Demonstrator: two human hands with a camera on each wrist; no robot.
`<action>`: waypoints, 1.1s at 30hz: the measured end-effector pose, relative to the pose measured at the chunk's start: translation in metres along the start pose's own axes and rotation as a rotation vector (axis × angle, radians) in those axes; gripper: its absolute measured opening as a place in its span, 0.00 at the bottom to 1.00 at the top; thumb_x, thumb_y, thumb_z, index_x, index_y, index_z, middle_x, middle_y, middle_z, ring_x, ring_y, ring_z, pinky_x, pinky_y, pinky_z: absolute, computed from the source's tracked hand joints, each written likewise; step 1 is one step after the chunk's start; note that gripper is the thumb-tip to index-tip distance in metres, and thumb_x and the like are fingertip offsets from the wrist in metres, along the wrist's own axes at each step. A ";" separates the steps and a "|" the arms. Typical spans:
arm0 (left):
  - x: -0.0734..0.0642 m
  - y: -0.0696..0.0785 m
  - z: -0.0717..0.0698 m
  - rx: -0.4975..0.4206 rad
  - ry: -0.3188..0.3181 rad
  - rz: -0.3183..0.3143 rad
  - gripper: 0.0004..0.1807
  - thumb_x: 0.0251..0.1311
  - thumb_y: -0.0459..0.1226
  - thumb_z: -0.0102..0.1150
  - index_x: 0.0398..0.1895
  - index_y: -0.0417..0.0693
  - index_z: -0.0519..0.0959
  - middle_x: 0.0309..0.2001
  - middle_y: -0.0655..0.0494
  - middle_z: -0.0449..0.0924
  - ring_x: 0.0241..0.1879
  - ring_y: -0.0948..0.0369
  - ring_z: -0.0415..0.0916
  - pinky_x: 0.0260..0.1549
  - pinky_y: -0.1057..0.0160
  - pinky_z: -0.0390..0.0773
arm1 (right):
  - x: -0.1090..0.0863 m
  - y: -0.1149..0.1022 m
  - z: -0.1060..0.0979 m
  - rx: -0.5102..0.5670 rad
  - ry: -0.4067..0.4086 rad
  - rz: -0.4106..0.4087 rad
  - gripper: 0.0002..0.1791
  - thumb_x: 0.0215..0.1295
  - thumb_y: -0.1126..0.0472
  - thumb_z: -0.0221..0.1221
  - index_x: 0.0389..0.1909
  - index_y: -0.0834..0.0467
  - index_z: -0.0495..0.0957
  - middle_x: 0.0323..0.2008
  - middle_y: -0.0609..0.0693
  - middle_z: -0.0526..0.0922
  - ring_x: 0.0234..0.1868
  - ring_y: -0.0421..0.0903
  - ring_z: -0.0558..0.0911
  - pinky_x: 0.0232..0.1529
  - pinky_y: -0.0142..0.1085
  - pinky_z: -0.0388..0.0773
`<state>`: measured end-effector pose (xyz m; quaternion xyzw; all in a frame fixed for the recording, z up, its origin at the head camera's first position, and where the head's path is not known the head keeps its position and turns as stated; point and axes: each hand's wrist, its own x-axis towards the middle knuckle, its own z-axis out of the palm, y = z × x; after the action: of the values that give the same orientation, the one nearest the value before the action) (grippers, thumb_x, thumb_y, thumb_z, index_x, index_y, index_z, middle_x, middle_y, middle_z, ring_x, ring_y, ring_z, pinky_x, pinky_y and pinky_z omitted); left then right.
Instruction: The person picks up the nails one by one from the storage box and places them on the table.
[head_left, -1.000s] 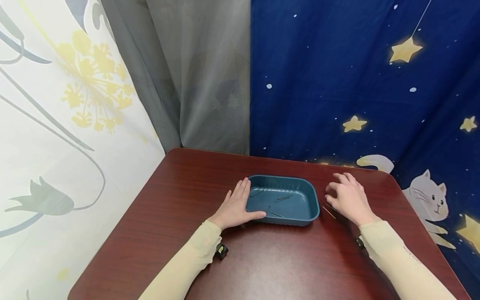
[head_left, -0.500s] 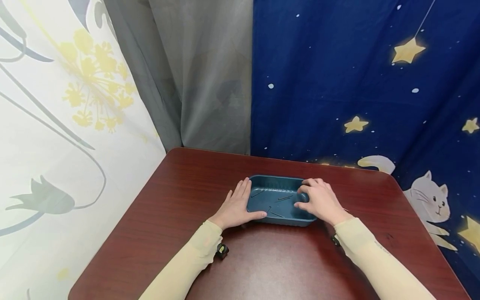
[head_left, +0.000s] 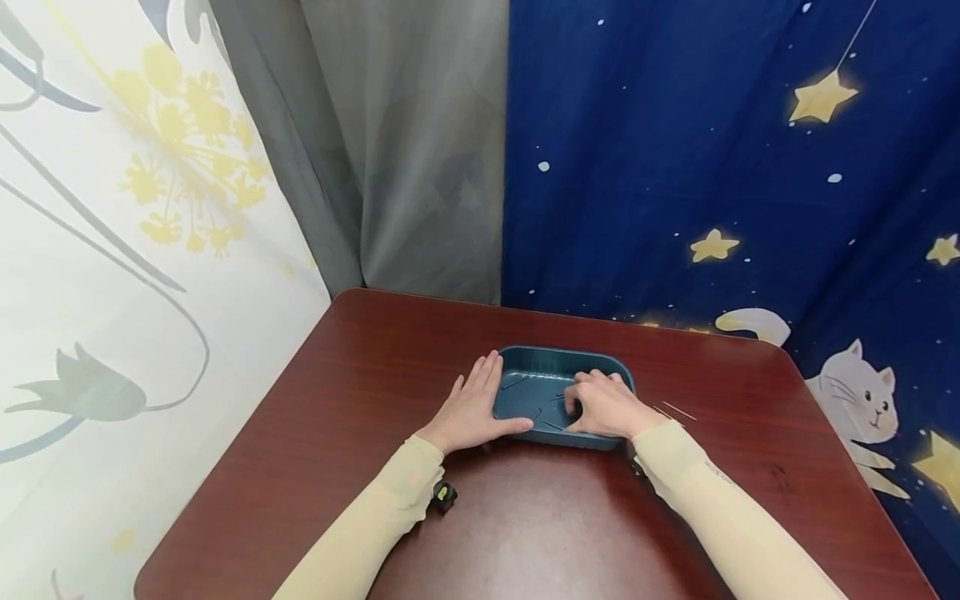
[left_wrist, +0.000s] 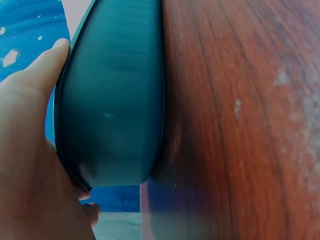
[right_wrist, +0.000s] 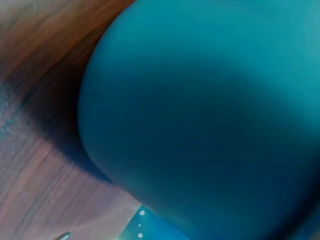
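A blue-green plastic tray (head_left: 517, 358) stands on the table with several thin, dark, nail-like rods (head_left: 553, 425) scattered on its floor. My left hand (head_left: 471, 412) rests on the tray's left end, fingers straight along the rim and thumb over the front corner. In the left wrist view, the thumb lies along the rim of the tray (left_wrist: 110, 90). My right hand (head_left: 606, 406) reaches down inside the right half, fingers bent and thumb apart from them, close over the rods in the middle. Its fingertips partly cover those rods. The tray's outer wall (right_wrist: 200, 125) fills the right wrist view.
Two thin, pale rods (head_left: 679, 410) lie on the reddish-brown table (head_left: 540, 517) just right of the tray, partly behind the right wrist. Grey and blue curtains (head_left: 637, 167) hang behind the table's far edge, and a white patterned curtain (head_left: 150, 250) hangs at the left.
My right hand has moved left from beside the pale rods, over the tray's right rim and down inside it. The left hand stays on the left end; the tray has not moved noticeably.
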<state>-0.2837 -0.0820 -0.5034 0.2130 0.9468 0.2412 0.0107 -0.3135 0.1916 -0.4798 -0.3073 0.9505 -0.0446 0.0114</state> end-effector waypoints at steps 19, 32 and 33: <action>0.000 0.001 -0.001 0.014 -0.010 -0.007 0.70 0.47 0.83 0.42 0.82 0.48 0.37 0.81 0.61 0.27 0.79 0.56 0.31 0.72 0.40 0.45 | 0.004 -0.003 0.005 0.071 -0.038 0.044 0.15 0.50 0.44 0.77 0.21 0.37 0.77 0.31 0.40 0.71 0.36 0.45 0.70 0.35 0.44 0.65; 0.000 0.000 0.001 0.008 -0.020 -0.011 0.69 0.48 0.82 0.43 0.82 0.50 0.35 0.81 0.62 0.25 0.79 0.57 0.28 0.72 0.39 0.44 | -0.004 0.007 0.007 0.145 0.005 0.048 0.14 0.50 0.47 0.77 0.19 0.37 0.80 0.31 0.38 0.72 0.36 0.42 0.72 0.35 0.43 0.70; 0.000 0.000 0.000 0.011 -0.019 -0.012 0.70 0.48 0.83 0.43 0.82 0.50 0.35 0.81 0.63 0.25 0.79 0.57 0.28 0.72 0.40 0.44 | -0.005 0.007 0.006 0.146 0.006 0.049 0.13 0.50 0.48 0.77 0.19 0.37 0.80 0.31 0.38 0.72 0.36 0.42 0.72 0.35 0.43 0.71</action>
<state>-0.2834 -0.0819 -0.5035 0.2095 0.9492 0.2341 0.0199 -0.3139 0.1999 -0.4863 -0.2821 0.9520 -0.1146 0.0320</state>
